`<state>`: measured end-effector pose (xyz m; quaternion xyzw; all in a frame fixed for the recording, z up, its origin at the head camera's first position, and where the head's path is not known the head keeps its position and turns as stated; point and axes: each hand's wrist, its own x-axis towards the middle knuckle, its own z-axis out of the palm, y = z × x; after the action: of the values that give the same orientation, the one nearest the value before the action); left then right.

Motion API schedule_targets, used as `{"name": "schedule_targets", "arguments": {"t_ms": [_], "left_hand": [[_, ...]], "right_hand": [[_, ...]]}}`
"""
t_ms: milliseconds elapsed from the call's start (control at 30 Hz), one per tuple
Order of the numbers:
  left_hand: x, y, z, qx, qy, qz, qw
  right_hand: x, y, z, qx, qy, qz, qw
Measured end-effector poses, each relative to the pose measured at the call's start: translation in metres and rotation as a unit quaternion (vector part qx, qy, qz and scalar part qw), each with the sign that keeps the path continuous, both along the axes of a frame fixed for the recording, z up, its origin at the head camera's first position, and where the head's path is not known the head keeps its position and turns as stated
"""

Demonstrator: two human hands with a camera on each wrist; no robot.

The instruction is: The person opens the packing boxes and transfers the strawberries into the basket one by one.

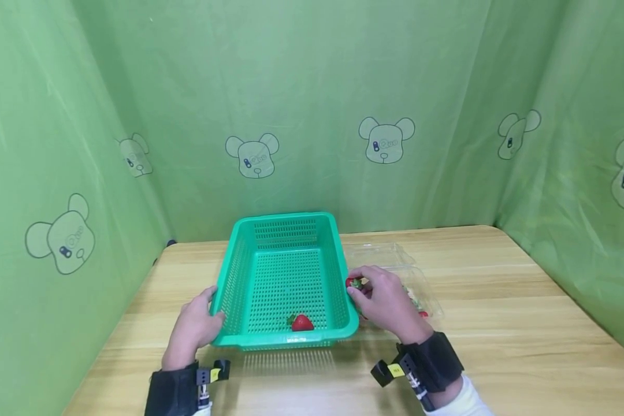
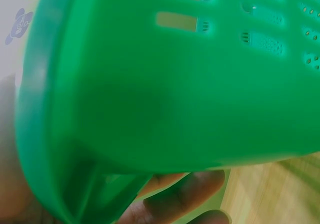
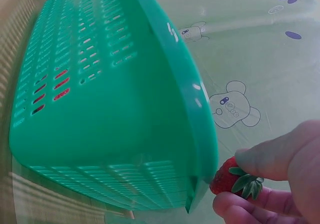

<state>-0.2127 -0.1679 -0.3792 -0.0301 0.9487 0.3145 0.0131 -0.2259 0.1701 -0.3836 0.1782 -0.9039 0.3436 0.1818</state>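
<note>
Head view: the right hand (image 1: 387, 297) pinches a strawberry (image 1: 350, 282) between thumb and fingers at the right rim of a green basket (image 1: 255, 340), whose left near side the left hand (image 1: 193, 325) grips, where a light pinch and steady basket should best prevent bruising.
</note>
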Motion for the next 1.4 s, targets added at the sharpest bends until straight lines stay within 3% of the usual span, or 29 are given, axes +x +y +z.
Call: {"name": "schedule_targets", "arguments": {"t_ms": [1400], "left_hand": [[-0.001, 0.000, -0.002, 0.000, 0.004, 0.003, 1.0000]], "right_hand": [[0.004, -0.015, -0.006, 0.014, 0.036, 0.036, 0.999]]}}
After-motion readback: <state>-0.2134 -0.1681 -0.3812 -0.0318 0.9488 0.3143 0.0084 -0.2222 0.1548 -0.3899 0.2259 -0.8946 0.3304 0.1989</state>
